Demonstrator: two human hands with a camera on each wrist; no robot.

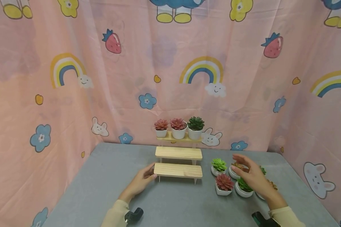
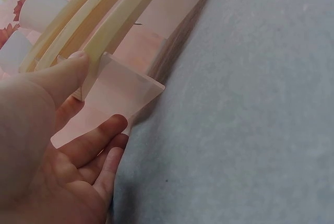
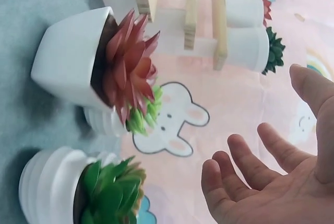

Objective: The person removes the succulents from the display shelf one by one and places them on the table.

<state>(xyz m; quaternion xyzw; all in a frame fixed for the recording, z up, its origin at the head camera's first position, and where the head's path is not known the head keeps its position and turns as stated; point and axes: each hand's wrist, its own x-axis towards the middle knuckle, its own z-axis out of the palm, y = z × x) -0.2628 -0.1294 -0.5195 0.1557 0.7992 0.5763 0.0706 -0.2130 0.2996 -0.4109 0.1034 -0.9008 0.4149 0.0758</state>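
My right hand (image 1: 254, 178) nearest lens, fingers spread, hovering over potted succulents (image 1: 224, 184) on table (image 1: 102, 176) right of wooden tiered shelf (image 1: 178, 170). Left hand (image 1: 142, 181) steadies bottom tier, fingers straight. Risk as I judge: careless reach topples crowded pots.

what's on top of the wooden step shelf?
The wooden step shelf carries three potted succulents on its top step: two red, one dark green. The two lower steps show bare wood. The left hand touches the bottom step's end.
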